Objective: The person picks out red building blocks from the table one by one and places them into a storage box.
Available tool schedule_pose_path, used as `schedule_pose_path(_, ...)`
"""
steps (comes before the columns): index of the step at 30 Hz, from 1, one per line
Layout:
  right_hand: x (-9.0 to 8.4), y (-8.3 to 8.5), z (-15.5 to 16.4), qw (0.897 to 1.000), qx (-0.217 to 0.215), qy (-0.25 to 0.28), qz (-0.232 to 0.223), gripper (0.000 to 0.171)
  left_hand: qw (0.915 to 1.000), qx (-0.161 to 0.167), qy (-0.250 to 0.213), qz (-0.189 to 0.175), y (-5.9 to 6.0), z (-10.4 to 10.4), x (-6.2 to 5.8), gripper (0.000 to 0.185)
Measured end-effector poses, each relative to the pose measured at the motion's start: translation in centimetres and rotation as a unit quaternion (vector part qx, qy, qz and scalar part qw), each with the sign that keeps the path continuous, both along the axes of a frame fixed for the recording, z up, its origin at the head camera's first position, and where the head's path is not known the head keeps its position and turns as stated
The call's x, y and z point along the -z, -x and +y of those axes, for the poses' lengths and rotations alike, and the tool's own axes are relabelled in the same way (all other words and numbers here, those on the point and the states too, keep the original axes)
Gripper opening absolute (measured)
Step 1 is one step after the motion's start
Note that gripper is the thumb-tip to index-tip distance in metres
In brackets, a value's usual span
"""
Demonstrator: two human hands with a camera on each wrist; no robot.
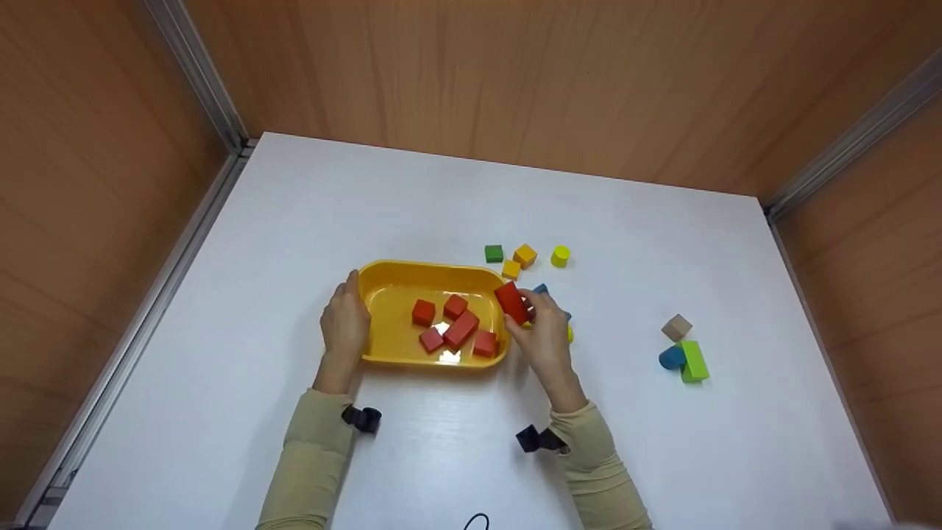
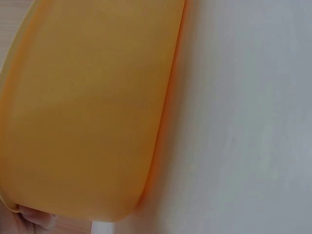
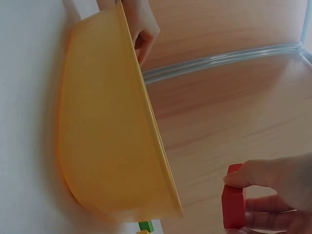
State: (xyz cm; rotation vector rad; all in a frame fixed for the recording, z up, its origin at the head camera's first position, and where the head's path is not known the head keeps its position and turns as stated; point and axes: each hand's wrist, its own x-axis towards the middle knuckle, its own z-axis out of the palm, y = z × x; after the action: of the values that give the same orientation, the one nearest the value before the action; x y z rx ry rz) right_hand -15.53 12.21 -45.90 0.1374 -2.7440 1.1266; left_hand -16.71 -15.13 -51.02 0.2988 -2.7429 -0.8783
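Note:
A yellow plastic tub [image 1: 390, 331] stands on the white table, with several red blocks [image 1: 461, 329] lying loose on its floor. At the tub's left end, my left hand [image 1: 346, 320] grips the rim; in the left wrist view, fingers [image 2: 36, 217] show at the rim's lower left corner. My right hand [image 1: 546, 335] pinches a red rectangular block [image 1: 511, 302] between thumb and fingers, above the tub's right end. In the right wrist view this red block [image 3: 234, 200] is held up apart from the tub wall [image 3: 107, 122].
Beyond the tub's right corner lie a green block [image 1: 494, 254], orange cubes [image 1: 525, 255] and a yellow cylinder [image 1: 561, 256]. Blue and yellow pieces sit partly hidden behind my right hand. Farther right are a plain wooden cube [image 1: 677, 327], a blue piece [image 1: 671, 358] and a light green block [image 1: 694, 361].

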Motion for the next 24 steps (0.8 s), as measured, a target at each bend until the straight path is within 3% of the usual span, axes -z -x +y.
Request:
schedule_pose_path(14, 0.6, -0.5, -3.6, 0.996, -0.065, -0.032, -0.059, 0.045, 1.0, -0.005, 0.0, 0.006, 0.2, 0.4, 0.2, 0.038)
schedule_pose_path(20, 1.0, -0.3, -5.0, 0.993, -0.097, -0.039, -0.057, 0.044, 0.9989, 0.008, 0.004, 0.047, 0.1, 0.2, 0.5, 0.036)
schedule_pose_path(24, 1.1, -0.3, -6.2, 0.991, -0.113, -0.049, -0.061, 0.043, 0.9987, 0.009, 0.006, 0.05, 0.1, 0.2, 0.6, 0.036)
